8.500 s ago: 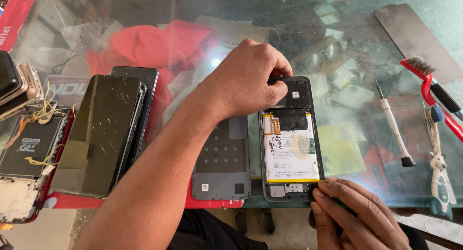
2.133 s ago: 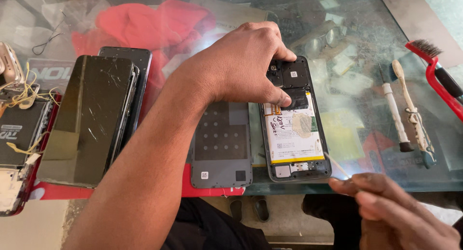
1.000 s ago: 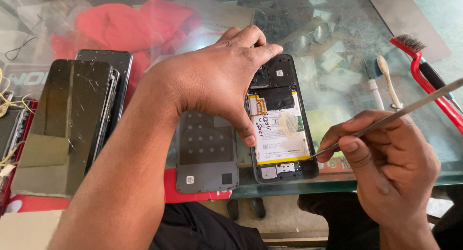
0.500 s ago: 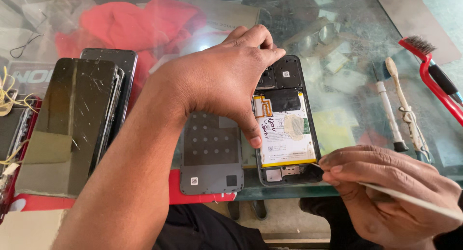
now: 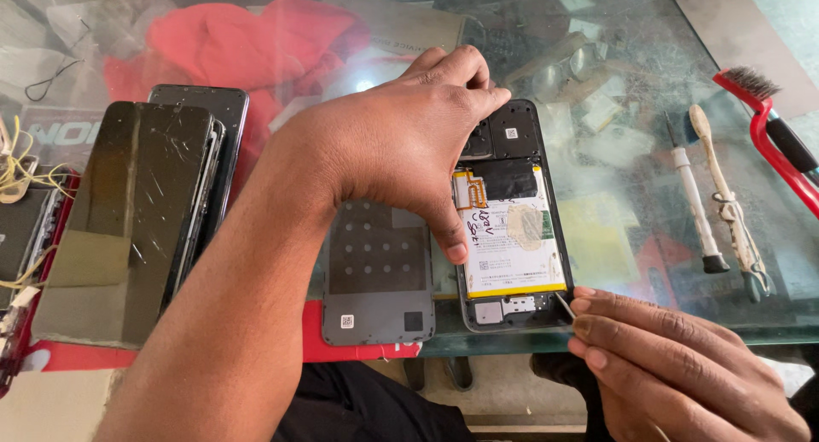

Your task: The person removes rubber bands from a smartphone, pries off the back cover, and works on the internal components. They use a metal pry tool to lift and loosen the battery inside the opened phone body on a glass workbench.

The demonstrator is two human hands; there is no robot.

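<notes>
A glass-topped workbench (image 5: 648, 92) fills the view, with red cloth (image 5: 213, 45) showing through the glass at the upper left. On the left side lies a stack of cracked black phone screens (image 5: 136, 220), the top one scratched and angled, and beside them at the far left edge a dismantled device with yellow wires (image 5: 17, 165). The person's left hand (image 5: 401, 143) reaches across from the lower left and presses down on an opened smartphone (image 5: 512, 229) lying back-up near the front edge of the glass; fingers curl over its upper end and the thumb pins its left edge, so the hand is clamped on the phone. The phone's white battery (image 5: 520, 246), bearing a label and a yellow strip at its lower end, is exposed. Just left of the phone, touching or nearly so, lies a grey inner back plate (image 5: 380, 280) with rows of small round marks. The right hand (image 5: 674, 365) sits at the phone's lower right corner, fingers pinched together on a thin metal tool (image 5: 564, 305) whose tip meets the phone's bottom edge. To the right, well apart, lie a white-handled screwdriver (image 5: 695, 207), a pale worn brush (image 5: 725, 203) and a red-handled bristle brush (image 5: 768, 122).
</notes>
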